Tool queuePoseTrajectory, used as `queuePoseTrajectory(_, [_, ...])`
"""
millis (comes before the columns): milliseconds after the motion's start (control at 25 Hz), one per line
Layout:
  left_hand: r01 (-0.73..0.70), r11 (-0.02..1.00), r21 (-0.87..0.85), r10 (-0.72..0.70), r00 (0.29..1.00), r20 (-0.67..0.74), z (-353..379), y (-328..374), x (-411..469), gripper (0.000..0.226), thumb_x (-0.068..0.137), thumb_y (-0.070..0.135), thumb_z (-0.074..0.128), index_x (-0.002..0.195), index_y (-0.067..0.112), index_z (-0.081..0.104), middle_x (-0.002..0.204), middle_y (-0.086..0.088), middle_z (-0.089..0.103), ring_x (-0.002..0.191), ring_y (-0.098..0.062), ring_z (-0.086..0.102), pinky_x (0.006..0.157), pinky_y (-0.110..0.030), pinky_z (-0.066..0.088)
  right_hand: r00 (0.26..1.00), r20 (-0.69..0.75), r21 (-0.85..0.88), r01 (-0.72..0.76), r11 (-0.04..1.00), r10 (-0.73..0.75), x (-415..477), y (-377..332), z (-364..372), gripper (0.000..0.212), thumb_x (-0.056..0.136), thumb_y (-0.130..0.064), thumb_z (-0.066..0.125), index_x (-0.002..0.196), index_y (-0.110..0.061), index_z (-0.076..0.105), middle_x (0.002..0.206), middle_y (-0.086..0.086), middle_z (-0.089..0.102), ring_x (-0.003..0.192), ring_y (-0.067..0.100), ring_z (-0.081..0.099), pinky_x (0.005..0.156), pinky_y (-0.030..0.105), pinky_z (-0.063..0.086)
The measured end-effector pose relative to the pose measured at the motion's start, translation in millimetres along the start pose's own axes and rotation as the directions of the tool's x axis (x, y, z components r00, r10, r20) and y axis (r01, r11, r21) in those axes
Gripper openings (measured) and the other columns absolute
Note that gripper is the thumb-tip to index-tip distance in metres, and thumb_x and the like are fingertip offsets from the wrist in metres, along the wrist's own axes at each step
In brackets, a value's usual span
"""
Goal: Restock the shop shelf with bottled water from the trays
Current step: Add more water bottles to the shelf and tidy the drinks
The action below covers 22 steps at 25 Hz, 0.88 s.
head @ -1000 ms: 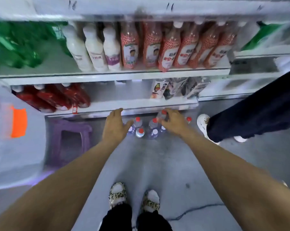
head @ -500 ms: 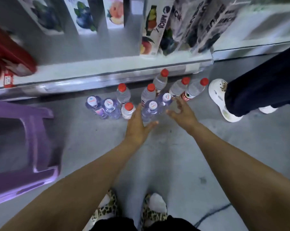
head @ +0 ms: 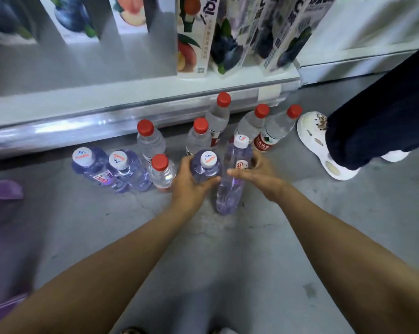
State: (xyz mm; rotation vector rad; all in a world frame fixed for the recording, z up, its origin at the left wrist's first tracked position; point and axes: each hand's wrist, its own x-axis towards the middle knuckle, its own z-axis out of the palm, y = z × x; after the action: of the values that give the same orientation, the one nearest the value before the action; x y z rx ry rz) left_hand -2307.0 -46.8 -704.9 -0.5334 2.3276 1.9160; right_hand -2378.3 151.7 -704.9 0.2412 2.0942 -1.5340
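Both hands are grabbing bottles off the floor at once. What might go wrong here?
The left hand grips its white-capped bottle right beside a red-capped bottle; lifting could knock that over. The right hand wraps a second white-capped bottle among crowded neighbours, and a bystander's shoe stands close.

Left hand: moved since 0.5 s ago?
Yes. The left hand has shifted slightly right, away from the front red-capped bottle, and now grips a white-capped bottle.

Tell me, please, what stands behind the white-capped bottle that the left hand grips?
A red-capped water bottle stands just behind the white-capped bottle in the left hand; its base is hidden by that bottle.
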Motion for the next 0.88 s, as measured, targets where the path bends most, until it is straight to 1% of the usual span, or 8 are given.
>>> queuePoseTrajectory(120, [0.063,0.997,-0.042,-0.059,0.994,0.089,-9,4,-3,0.067,0.071,0.017,0.089,0.127,0.018,0.051,0.116,0.01,0.064,0.101,0.006,0.062,0.084,-0.01,0.047,0.996,0.016,0.111,-0.09,0.99,0.089,-14,13,-5,0.082,0.059,-0.032,0.098,0.127,-0.005,0.062,0.117,0.015,0.074,0.109,0.035,0.071,0.097,0.049,0.057])
queuePoseTrajectory(280, [0.241,0.969,-0.061,-0.228,0.959,0.168,-33,40,-43,0.06,0.071,0.042,0.085,0.121,0.037,0.054,0.112,0.022,0.066,0.1,0.0,0.064,0.078,-0.012,0.044,0.975,-0.06,0.148,-0.201,0.968,0.212,-69,-15,2,0.074,0.061,-0.036,0.088,0.123,-0.005,0.059,0.113,0.017,0.072,0.096,0.03,0.075,0.073,0.035,0.061])
queuePoseTrajectory(400, [0.356,0.923,-0.143,-0.327,0.925,0.193,-54,94,-97,0.059,0.064,0.053,0.087,0.115,0.035,0.064,0.104,0.018,0.075,0.096,-0.002,0.071,0.085,-0.024,0.053,0.966,-0.011,0.118,-0.254,0.96,0.257,-129,-63,8,0.072,0.067,-0.05,0.08,0.125,-0.013,0.058,0.113,0.011,0.072,0.097,0.024,0.074,0.066,0.029,0.06])
queuePoseTrajectory(520, [0.458,0.859,-0.23,-0.421,0.886,0.195,-73,163,-140,0.081,0.057,0.067,0.079,0.125,0.026,0.065,0.111,0.003,0.076,0.095,-0.012,0.074,0.088,-0.035,0.058,0.947,0.07,0.091,-0.319,0.943,0.313,-184,-119,11,0.069,0.072,-0.069,0.069,0.125,-0.026,0.063,0.115,0.004,0.075,0.099,0.021,0.075,0.081,0.036,0.062])
queuePoseTrajectory(640, [0.503,0.808,-0.307,-0.47,0.864,0.18,-107,250,-170,0.079,0.064,0.073,0.074,0.126,0.025,0.063,0.114,-0.002,0.074,0.088,-0.007,0.073,0.075,-0.023,0.057,0.899,0.122,0.096,-0.433,0.896,0.421,-230,-195,5,0.083,0.066,-0.083,0.07,0.125,-0.025,0.062,0.11,0.005,0.077,0.098,0.025,0.075,0.093,0.045,0.058])
queuePoseTrajectory(720, [0.529,0.786,-0.319,-0.5,0.848,0.174,-132,312,-187,0.08,0.063,0.081,0.062,0.124,0.029,0.063,0.117,0.001,0.073,0.1,-0.013,0.072,0.09,-0.033,0.057,0.88,0.176,0.13,-0.464,0.876,0.441,-261,-257,-3,0.06,0.084,-0.061,0.069,0.121,-0.014,0.063,0.092,0.004,0.077,0.078,0.02,0.074,0.081,0.035,0.056])
queuePoseTrajectory(800, [0.537,0.778,-0.325,-0.516,0.842,0.155,-158,371,-200,0.093,0.058,0.092,0.063,0.125,0.027,0.061,0.123,0.004,0.069,0.11,-0.019,0.068,0.104,-0.043,0.05,0.872,0.229,0.155,-0.471,0.868,0.433,-290,-320,-10,0.026,0.097,-0.033,0.061,0.112,-0.011,0.061,0.071,0.001,0.072,0.055,0.013,0.065,0.057,0.025,0.042])
queuePoseTrajectory(880, [0.565,0.751,-0.343,-0.549,0.822,0.153,-184,431,-215,0.101,0.054,0.085,0.073,0.13,0.02,0.06,0.123,0.002,0.07,0.108,-0.022,0.068,0.102,-0.044,0.049,0.879,0.284,0.181,-0.441,0.879,0.383,-316,-381,-17,0.013,0.098,-0.022,0.06,0.103,-0.01,0.063,0.068,0.001,0.07,0.053,0.012,0.063,0.047,0.021,0.041])
